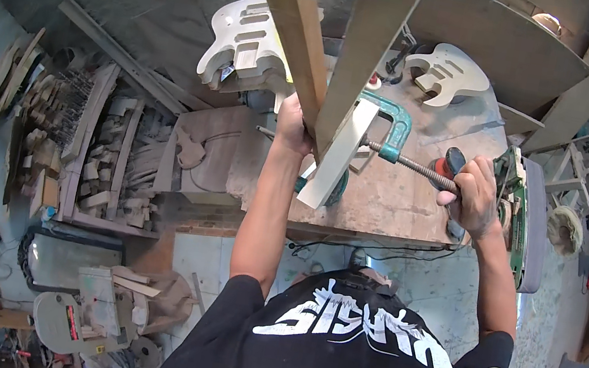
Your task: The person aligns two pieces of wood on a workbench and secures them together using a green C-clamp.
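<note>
A brown wooden post [304, 48] and a wider plank [372, 48] rise side by side over the workbench. A short pale wood strip [339, 156] lies against the plank's lower end. My left hand [295, 129] is closed around the post's lower part, its fingers partly hidden behind the wood. A green C-clamp [396, 133] reaches over the wood from the right, and its long threaded screw [419, 168] points toward me. My right hand [475, 196] is closed on the outer end of that screw. Whether the clamp presses tightly, I cannot tell.
White guitar bodies [245, 41] are stacked left of the post; another guitar body [448, 73] lies at the bench's [383, 215] far right. A red-and-black tool [449, 164] sits behind my right hand, beside a green machine [521, 216]. Wood offcuts [107, 175] fill a rack at left.
</note>
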Action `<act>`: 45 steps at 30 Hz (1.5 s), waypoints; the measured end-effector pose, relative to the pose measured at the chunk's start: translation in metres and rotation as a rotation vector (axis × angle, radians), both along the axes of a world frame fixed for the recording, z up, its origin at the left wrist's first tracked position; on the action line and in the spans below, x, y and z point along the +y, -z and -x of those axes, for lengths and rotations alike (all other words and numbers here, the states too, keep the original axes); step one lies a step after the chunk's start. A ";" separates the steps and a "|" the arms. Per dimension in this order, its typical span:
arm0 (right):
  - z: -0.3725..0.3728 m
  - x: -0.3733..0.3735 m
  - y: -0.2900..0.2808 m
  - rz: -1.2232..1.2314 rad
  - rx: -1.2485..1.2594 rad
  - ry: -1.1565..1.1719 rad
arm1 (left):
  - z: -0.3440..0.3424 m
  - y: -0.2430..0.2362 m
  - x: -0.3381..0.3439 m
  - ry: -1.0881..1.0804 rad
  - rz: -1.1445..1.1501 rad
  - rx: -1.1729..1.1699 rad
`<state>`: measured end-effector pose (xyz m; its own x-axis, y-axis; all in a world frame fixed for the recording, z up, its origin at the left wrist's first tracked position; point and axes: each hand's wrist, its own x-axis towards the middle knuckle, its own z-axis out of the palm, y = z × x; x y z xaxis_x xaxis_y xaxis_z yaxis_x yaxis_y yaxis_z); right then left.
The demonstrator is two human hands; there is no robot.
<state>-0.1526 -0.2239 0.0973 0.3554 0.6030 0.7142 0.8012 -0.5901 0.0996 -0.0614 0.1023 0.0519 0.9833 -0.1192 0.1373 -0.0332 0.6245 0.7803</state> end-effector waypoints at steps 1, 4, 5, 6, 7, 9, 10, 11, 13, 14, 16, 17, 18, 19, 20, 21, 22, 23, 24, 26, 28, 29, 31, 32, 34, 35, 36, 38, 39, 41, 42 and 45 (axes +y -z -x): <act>0.001 0.004 0.003 -0.064 0.017 0.004 | -0.001 0.002 0.004 0.031 0.052 -0.001; 0.003 0.009 0.014 -0.189 0.124 0.067 | 0.001 -0.001 0.004 0.050 0.115 0.024; 0.004 0.012 0.020 -0.282 0.217 0.113 | 0.000 0.001 0.005 0.052 0.114 0.024; 0.007 0.018 0.026 -0.386 0.305 0.169 | 0.000 0.004 0.007 0.029 0.110 -0.018; 0.009 0.021 0.026 -0.388 0.305 0.172 | -0.001 0.005 0.007 0.008 0.105 -0.059; 0.013 0.030 0.019 -0.675 0.693 0.270 | -0.001 0.005 0.004 -0.006 0.105 -0.075; 0.013 0.034 0.017 -0.748 0.725 0.260 | -0.001 0.005 0.002 -0.021 0.103 -0.089; 0.013 0.036 0.016 -0.750 0.721 0.265 | -0.001 0.002 0.000 -0.014 0.104 -0.091; 0.013 0.040 0.016 -0.798 0.683 0.322 | 0.002 -0.005 -0.003 0.036 0.189 -0.055; 0.011 0.039 0.019 -0.824 0.713 0.373 | 0.003 -0.005 -0.007 0.048 0.196 -0.057; 0.006 0.044 0.023 -0.831 0.508 0.374 | 0.003 -0.005 -0.012 0.058 0.194 -0.048; 0.004 0.048 0.026 -0.825 0.317 0.355 | 0.001 -0.003 -0.014 0.057 0.204 -0.048; 0.002 0.041 0.032 -0.720 0.349 0.388 | -0.002 0.000 -0.016 -0.038 0.145 -0.005; 0.001 0.040 0.033 -0.710 0.347 0.388 | -0.004 0.002 -0.019 -0.133 0.086 0.040; 0.001 0.042 0.031 -0.641 0.254 0.424 | -0.001 -0.001 -0.022 -0.149 0.130 0.082; 0.000 0.043 0.030 -0.571 0.161 0.457 | -0.003 0.003 -0.021 -0.151 0.133 0.086; -0.003 0.040 0.029 -0.564 0.252 0.459 | -0.007 0.007 -0.019 -0.147 0.125 0.069; -0.001 0.040 0.025 -0.560 0.255 0.464 | -0.006 0.005 -0.020 -0.137 0.116 0.053; 0.001 0.042 0.018 -0.606 0.387 0.445 | -0.005 0.004 -0.021 -0.134 0.119 0.059; 0.000 0.041 0.014 -0.640 0.511 0.412 | -0.002 -0.002 -0.021 -0.131 0.134 0.078; -0.001 0.047 0.010 -0.692 0.568 0.477 | -0.006 0.004 -0.022 -0.144 0.134 0.078; -0.001 0.048 0.007 -0.745 0.623 0.549 | -0.005 0.001 -0.025 -0.152 0.135 0.081; -0.013 0.037 0.024 -0.749 0.586 0.572 | 0.000 -0.005 -0.029 -0.128 0.140 0.062; -0.018 0.036 0.026 -0.754 0.551 0.588 | 0.003 -0.008 -0.030 -0.111 0.142 0.043; -0.023 0.030 0.024 -0.709 0.537 0.624 | 0.000 0.002 -0.032 -0.153 0.085 0.024; -0.025 0.029 0.021 -0.667 0.522 0.656 | -0.003 0.008 -0.032 -0.199 0.025 0.001; -0.028 0.026 0.022 -0.666 0.532 0.649 | -0.008 0.015 -0.032 -0.191 0.024 -0.001; -0.031 0.015 0.021 -0.616 0.552 0.645 | -0.013 0.022 -0.033 -0.189 0.074 0.032; -0.032 0.010 0.020 -0.563 0.577 0.635 | -0.013 0.022 -0.035 -0.173 0.073 0.032; -0.033 0.001 0.016 -0.513 0.570 0.686 | -0.012 0.019 -0.039 -0.230 0.062 0.029; -0.033 -0.004 0.011 -0.431 0.640 0.662 | -0.014 0.022 -0.040 -0.247 0.041 0.003; -0.039 -0.020 -0.014 -0.189 0.962 0.730 | -0.010 0.019 -0.049 -0.253 0.068 0.043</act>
